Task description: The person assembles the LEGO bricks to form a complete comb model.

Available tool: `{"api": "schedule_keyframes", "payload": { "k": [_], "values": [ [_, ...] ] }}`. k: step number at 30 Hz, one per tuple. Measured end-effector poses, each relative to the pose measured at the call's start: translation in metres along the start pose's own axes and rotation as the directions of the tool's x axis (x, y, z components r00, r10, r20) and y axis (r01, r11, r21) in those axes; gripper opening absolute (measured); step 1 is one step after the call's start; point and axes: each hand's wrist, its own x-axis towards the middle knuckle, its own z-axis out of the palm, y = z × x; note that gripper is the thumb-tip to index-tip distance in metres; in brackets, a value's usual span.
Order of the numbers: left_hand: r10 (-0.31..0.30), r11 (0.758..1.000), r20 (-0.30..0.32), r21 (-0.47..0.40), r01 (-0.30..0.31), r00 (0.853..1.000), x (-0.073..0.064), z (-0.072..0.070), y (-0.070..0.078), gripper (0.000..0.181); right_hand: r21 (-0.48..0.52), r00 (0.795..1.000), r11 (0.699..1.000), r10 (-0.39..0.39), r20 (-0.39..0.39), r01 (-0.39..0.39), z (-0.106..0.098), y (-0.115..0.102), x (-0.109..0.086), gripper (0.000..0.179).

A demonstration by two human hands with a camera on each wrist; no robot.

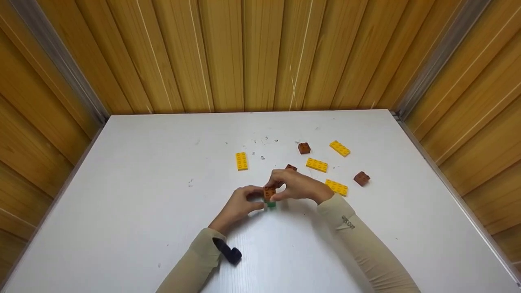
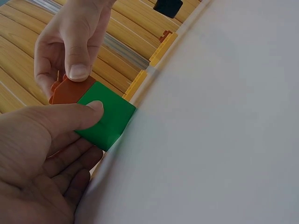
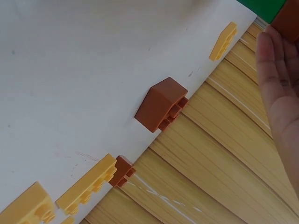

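Low over the white table, my left hand (image 1: 239,204) grips a green toy building block (image 2: 105,116) between thumb and fingers, its thumb flat on one smooth side. On top of that block sits a studded brown brick (image 1: 269,192), which my right hand (image 1: 300,185) pinches from the other side, thumb in front. In the left wrist view, the brown brick (image 2: 72,91) lies right against the green block's upper edge. The right wrist view catches only a corner of the green block (image 3: 267,6) and part of the brown one (image 3: 288,22).
Behind my right hand, another brown brick (image 1: 290,167) is partly hidden. Two more, a brown brick (image 1: 304,148) and a brown brick (image 1: 362,178), lie farther right among flat yellow bricks (image 1: 316,164). A single yellow brick (image 1: 241,161) lies beyond my left hand. Wood-look walls (image 1: 260,57) border the table.
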Motion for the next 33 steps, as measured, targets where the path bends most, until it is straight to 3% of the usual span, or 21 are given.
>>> {"api": "schedule_keyframes", "payload": {
  "k": [18,26,33],
  "values": [
    [-0.023,0.992,-0.003,-0.126,0.022,1.0,-0.0024,-0.0023,0.001,0.036,0.066,1.0,0.998,0.004,-0.026,-0.002,0.0032,0.0037,0.0015,0.024],
    [-0.022,0.99,0.0,-0.139,0.022,1.0,-0.0014,0.0004,-0.0033,0.036,0.079,0.999,0.997,0.027,-0.023,-0.025,0.0049,0.0086,-0.001,0.028],
    [-0.03,0.993,-0.002,-0.11,0.03,1.0,-0.0007,0.0008,-0.0031,0.034,0.018,1.0,1.0,-0.017,0.001,0.017,0.0021,0.0078,-0.0032,0.033]
  ]
}}
